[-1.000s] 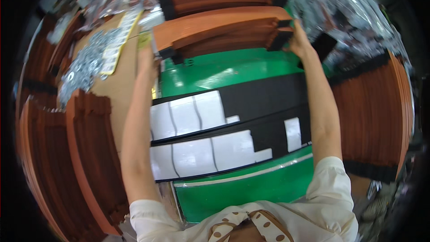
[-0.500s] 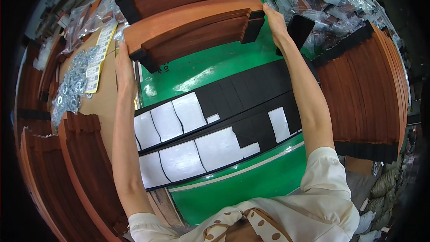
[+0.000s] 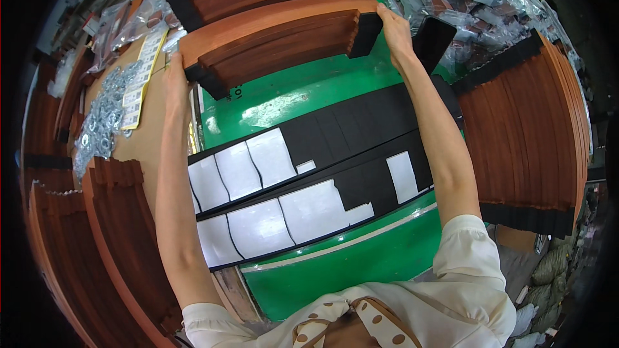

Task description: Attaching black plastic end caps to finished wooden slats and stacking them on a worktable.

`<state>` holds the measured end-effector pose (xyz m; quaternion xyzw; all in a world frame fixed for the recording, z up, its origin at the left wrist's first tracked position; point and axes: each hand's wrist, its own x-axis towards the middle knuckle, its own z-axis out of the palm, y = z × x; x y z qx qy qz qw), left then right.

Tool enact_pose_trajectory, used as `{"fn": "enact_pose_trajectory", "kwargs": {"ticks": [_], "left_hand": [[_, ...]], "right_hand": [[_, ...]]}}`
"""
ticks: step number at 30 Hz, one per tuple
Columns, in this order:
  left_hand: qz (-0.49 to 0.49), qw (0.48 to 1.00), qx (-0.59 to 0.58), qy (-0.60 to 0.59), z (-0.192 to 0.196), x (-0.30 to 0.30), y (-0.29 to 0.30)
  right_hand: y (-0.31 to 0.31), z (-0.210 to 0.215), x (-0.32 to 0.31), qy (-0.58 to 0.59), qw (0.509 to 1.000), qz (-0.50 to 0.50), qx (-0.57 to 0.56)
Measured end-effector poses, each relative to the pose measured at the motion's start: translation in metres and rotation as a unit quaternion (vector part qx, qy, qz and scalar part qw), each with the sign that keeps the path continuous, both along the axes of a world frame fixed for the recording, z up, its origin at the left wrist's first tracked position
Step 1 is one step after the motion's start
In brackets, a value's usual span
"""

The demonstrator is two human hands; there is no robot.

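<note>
Brown wood-grained boards (image 3: pixel 277 24) at twelve o'clock over the green tabletop (image 3: pixel 277 106) are gripped at opposite ends, left hand (image 3: pixel 174 84) at ten and right hand (image 3: pixel 396 32) at one, probably because such length needs balanced support.

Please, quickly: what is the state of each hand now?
Left hand: holding the left end of the curved brown stack.
Right hand: holding its right end.

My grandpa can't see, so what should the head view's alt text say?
A person's left hand and right hand hold opposite ends of a curved brown piece over a green surface. Nearer the person lie black strips with white patches.
</note>
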<state>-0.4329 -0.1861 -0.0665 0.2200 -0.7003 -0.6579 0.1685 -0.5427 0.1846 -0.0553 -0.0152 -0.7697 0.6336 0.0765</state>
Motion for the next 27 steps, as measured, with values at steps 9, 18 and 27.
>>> {"fn": "enact_pose_trajectory", "kwargs": {"ticks": [9, 18, 27], "left_hand": [[-0.02, 0.974, 0.223, -0.013, -0.018, 0.023, 0.014], [-0.015, 0.961, 0.275, -0.024, -0.029, 0.017, 0.034], [0.085, 0.947, 0.31, 0.009, -0.049, 0.0, 0.045]], "right_hand": [[0.014, -0.026, 0.016, -0.109, 0.968, 0.049, -0.22], [-0.006, -0.05, 0.003, -0.213, 0.884, 0.059, -0.413], [0.007, -0.059, -0.012, -0.21, 0.898, 0.174, -0.344]]}}
